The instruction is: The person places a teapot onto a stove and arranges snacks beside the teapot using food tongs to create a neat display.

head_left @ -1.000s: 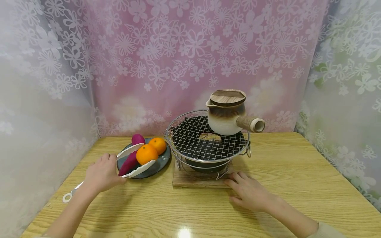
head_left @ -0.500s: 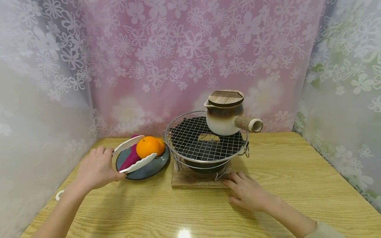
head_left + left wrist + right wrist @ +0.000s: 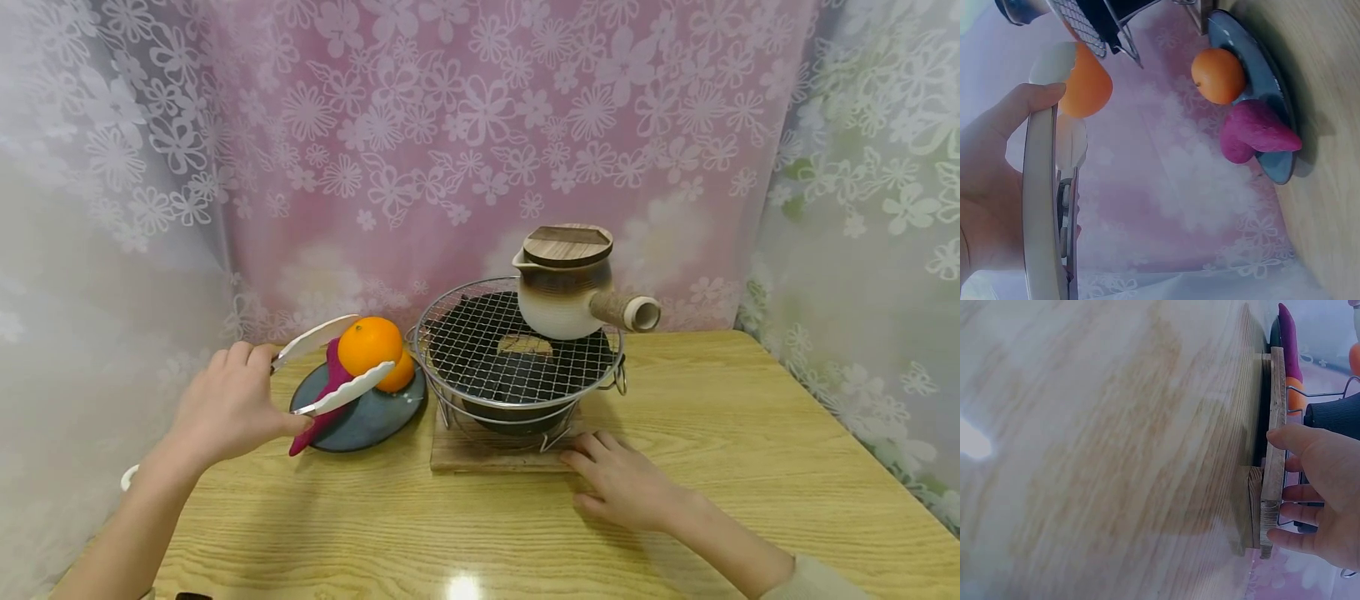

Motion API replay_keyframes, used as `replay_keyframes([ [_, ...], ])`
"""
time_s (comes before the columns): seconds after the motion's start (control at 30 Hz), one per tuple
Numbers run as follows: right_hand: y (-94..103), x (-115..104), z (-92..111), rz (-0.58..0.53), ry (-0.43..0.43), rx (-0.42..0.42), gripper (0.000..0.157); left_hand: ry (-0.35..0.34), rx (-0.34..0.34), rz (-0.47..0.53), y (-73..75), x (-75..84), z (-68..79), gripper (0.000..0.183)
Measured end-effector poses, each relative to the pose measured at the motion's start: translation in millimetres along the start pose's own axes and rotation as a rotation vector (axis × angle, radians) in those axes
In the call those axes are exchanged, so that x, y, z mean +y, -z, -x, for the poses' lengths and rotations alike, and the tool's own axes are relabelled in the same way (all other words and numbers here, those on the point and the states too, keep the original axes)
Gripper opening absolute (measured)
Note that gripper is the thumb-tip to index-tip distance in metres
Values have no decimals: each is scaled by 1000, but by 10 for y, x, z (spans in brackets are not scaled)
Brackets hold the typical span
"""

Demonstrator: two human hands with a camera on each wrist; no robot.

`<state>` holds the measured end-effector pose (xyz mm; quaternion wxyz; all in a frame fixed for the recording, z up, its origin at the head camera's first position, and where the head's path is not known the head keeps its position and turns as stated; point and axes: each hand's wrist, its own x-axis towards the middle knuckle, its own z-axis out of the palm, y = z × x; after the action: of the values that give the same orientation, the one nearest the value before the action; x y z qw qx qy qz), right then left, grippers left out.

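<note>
Over tbl [image 3: 712,417], L hand [image 3: 228,406] w/ tongs [image 3: 351,390] has orange [image 3: 370,343] higher vs b4.

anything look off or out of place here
Mildly, yes: the pot sits off-centre on the grill rack, its handle jutting out over the side, and one sweet potato pokes its tip over the edge of the plate. The orange in the tongs looks sound; I see no spill or damage.

I see pink floral curtain [image 3: 487,125] across upper centre; lower centre, light [image 3: 462,587] glints on the wood-grain desk [image 3: 697,400].
</note>
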<state>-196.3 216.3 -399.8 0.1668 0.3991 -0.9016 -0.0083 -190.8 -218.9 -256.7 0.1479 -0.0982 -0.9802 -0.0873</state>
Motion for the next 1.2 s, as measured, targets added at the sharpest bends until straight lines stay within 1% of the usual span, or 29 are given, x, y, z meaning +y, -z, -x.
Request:
replay_keyframes([
  [0.2, 23, 2, -10, -1, -4, -7, 46, -9, 26, 28, 82, 97, -55, 78],
  [0.43, 3, 10, -1, 5, 3, -4, 48, -35, 18, 27, 151, 235, -116, 85],
  [0.6, -10, 14, 6, 2, 3, 4, 48, -68, 24, 22, 172, 339, -149, 83],
  [0.73, -6, 16, 6, -2, 4, 12, 47, -80, 24, 13, 193, 421, -175, 81],
  [0.9, 0, 15, 0, -6, 1, 4, 47, -108, 24, 8, 214, 526, -204, 78],
  [1.03, -1, 14, -1, -7, 1, 5, 47, -130, 33, 9, 216, 605, -213, 76],
  [1.2, -7, 16, 1, -10, -1, 3, 46, -151, 30, 11, 197, 690, -235, 77],
])
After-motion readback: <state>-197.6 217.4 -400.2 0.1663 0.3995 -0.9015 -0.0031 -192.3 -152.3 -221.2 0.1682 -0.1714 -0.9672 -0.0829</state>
